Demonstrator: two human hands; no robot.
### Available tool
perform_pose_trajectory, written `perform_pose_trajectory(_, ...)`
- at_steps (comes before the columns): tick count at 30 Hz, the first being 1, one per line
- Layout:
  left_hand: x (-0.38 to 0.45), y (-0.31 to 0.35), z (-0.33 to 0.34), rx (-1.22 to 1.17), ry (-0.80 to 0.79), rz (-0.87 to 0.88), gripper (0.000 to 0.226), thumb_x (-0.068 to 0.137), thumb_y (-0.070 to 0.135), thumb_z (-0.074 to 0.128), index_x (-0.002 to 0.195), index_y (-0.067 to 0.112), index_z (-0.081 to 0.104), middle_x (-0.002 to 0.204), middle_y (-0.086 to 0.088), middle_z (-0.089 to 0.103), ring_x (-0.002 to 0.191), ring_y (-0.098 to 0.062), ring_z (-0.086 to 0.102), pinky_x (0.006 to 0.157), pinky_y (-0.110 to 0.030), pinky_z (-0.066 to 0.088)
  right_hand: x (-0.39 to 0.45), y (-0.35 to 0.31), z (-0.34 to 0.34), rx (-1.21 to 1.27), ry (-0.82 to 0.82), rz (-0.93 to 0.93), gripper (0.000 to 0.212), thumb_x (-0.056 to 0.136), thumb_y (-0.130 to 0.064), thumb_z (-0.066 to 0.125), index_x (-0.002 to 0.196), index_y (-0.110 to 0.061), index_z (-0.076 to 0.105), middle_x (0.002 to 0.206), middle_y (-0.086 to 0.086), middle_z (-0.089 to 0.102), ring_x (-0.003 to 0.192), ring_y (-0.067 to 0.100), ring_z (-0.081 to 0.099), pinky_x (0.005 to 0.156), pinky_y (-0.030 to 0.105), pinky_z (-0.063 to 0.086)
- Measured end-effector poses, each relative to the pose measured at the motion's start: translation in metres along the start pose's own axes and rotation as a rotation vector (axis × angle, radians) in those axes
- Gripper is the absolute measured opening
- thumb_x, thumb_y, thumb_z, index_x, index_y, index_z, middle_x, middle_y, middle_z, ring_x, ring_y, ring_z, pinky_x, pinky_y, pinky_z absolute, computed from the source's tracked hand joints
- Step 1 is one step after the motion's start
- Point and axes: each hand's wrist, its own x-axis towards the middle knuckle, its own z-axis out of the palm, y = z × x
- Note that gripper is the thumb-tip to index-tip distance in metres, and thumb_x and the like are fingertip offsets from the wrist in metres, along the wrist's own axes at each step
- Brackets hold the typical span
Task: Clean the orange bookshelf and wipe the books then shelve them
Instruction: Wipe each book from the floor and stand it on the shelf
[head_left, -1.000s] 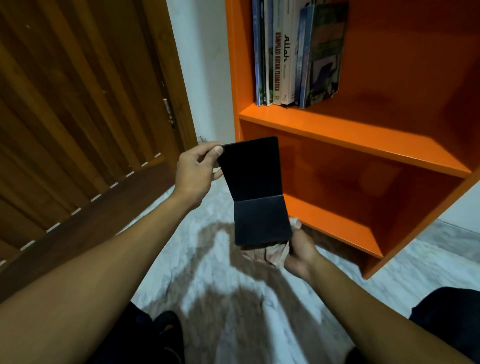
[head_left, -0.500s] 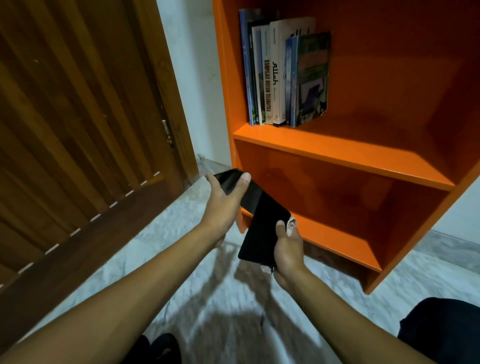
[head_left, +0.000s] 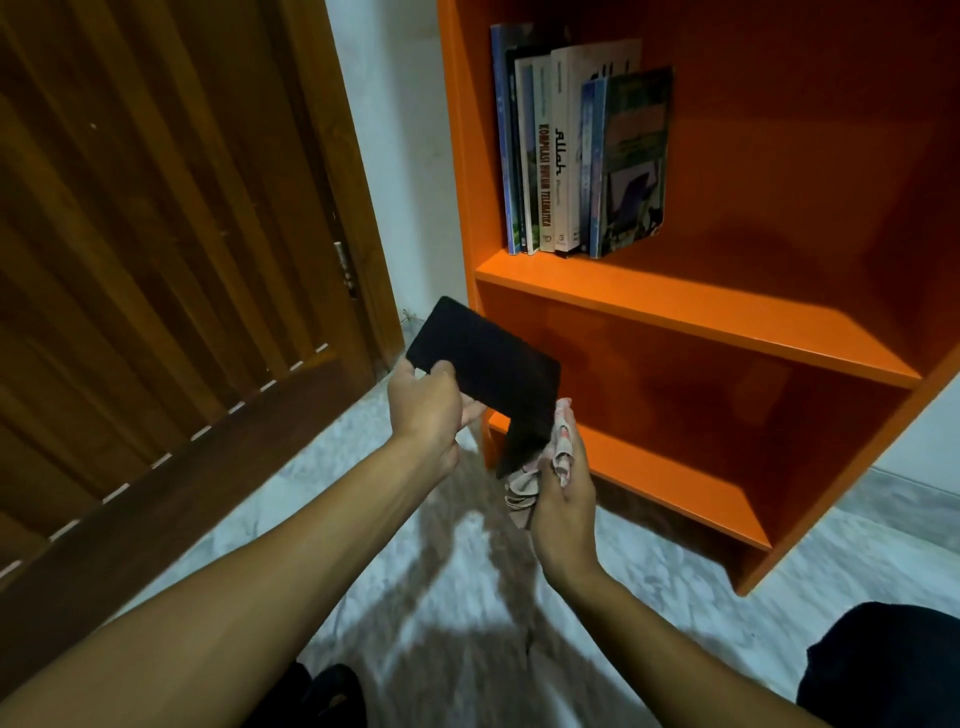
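A thin black book (head_left: 488, 364) is held in front of the orange bookshelf (head_left: 691, 306), folded open with one cover tilted up and the other hanging down. My left hand (head_left: 426, 405) grips the upper cover at its lower left edge. My right hand (head_left: 563, 499) holds a crumpled pinkish cloth (head_left: 540, 467) pressed against the lower cover. Several books (head_left: 576, 156) stand upright at the left end of the upper shelf, the outermost one leaning slightly.
A brown slatted wooden door (head_left: 156, 260) fills the left side. A white wall strip (head_left: 400, 156) separates it from the shelf. The floor (head_left: 467, 597) is pale marble. The two lower shelves of the bookshelf hold nothing. My dark trouser leg (head_left: 883, 670) shows at bottom right.
The black book went from held up open and vertical to lowered and tilted. My left hand shifted its grip to the upper cover, and the cloth in my right hand now shows beside the lower cover.
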Motion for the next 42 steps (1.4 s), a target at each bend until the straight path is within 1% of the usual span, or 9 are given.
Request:
perform_pose_trajectory(7,-0.001,0.011,-0.01,0.236,-0.142,0.141,0.033,0.105,0.008,0.039,0.124,0.028,0.056,0.106,0.006,0.071,0.099,-0.021,0.072,0.076,-0.036,0.063,0.044,-0.006,-0.012,0.178,0.299,0.236,0.068,0.087,-0.061,0.047,0.141,-0.021,0.047,0.134,0.004,0.061,0.12,0.029,0.061,0.104,0.055,0.047)
perform_pose_trajectory(13,-0.006,0.005,-0.009,0.444,-0.37,0.154,0.031,0.108,0.01,0.034,0.124,0.024,0.057,0.106,-0.004,0.071,0.087,-0.02,0.073,0.065,-0.035,0.062,0.055,-0.048,-0.022,0.113,0.241,0.011,0.03,0.104,-0.037,0.044,0.126,-0.023,0.059,0.123,-0.001,0.067,0.109,0.015,0.065,0.095,0.038,0.052)
perform_pose_trajectory(16,-0.012,-0.007,-0.003,0.532,-0.52,0.123,0.031,0.108,0.011,0.033,0.121,0.023,0.058,0.092,-0.016,0.06,0.077,-0.031,0.067,0.072,-0.046,0.059,0.055,-0.055,-0.013,-0.016,0.166,-0.11,0.026,0.102,-0.046,0.045,0.114,-0.029,0.06,0.106,0.002,0.067,0.092,0.022,0.061,0.08,0.038,0.047)
perform_pose_trajectory(19,-0.019,-0.015,0.001,0.55,-0.572,0.087,0.026,0.108,0.014,0.034,0.122,0.018,0.056,0.098,-0.023,0.059,0.08,-0.035,0.07,0.075,-0.042,0.062,0.05,-0.046,-0.01,-0.251,0.036,-0.225,0.047,0.096,-0.035,0.036,0.143,-0.032,0.045,0.145,0.01,0.051,0.123,0.026,0.049,0.098,0.041,0.04)
perform_pose_trajectory(22,-0.02,-0.012,0.001,0.519,-0.532,0.08,0.027,0.108,0.013,0.035,0.122,0.016,0.059,0.104,-0.024,0.067,0.076,-0.03,0.074,0.066,-0.042,0.062,0.036,-0.043,-0.007,-0.405,-0.081,-0.401,0.067,0.09,-0.001,0.038,0.15,-0.03,0.028,0.157,-0.017,0.022,0.147,-0.005,0.011,0.122,0.051,0.013)
perform_pose_trajectory(25,-0.012,-0.008,-0.001,0.495,-0.445,0.088,0.027,0.107,0.009,0.035,0.109,0.015,0.062,0.087,-0.016,0.067,0.068,-0.031,0.065,0.067,-0.06,0.056,0.027,-0.03,-0.007,-0.479,-0.222,-0.562,0.074,0.081,0.009,0.04,0.145,-0.028,0.042,0.152,-0.026,0.022,0.148,-0.007,0.009,0.123,0.047,0.002)
perform_pose_trajectory(31,0.003,0.01,-0.014,0.386,-0.275,0.072,0.026,0.108,0.014,0.035,0.106,0.015,0.061,0.087,-0.011,0.062,0.06,-0.016,0.061,0.045,-0.023,0.05,0.019,-0.007,-0.019,-0.545,-0.441,-0.755,0.047,0.082,-0.003,0.037,0.118,-0.015,0.065,0.145,-0.003,0.054,0.146,0.014,0.033,0.119,0.059,0.015)
perform_pose_trajectory(38,0.013,0.022,-0.023,0.36,-0.145,0.032,0.028,0.109,0.019,0.035,0.12,0.016,0.06,0.114,-0.009,0.068,0.086,-0.026,0.069,0.053,-0.03,0.057,0.011,0.0,-0.03,-0.543,-0.51,-0.738,0.055,0.069,-0.005,0.034,0.113,-0.013,0.065,0.126,-0.001,0.065,0.134,0.008,0.046,0.12,0.047,0.021)
perform_pose_trajectory(42,0.016,0.025,-0.027,0.391,-0.126,0.044,0.027,0.108,0.017,0.036,0.122,0.015,0.059,0.117,-0.008,0.065,0.091,-0.028,0.067,0.058,-0.033,0.06,0.01,-0.003,-0.037,-0.545,-0.521,-0.724,0.039,0.082,-0.009,0.038,0.11,-0.016,0.063,0.111,0.001,0.064,0.111,0.017,0.056,0.099,0.036,0.042)
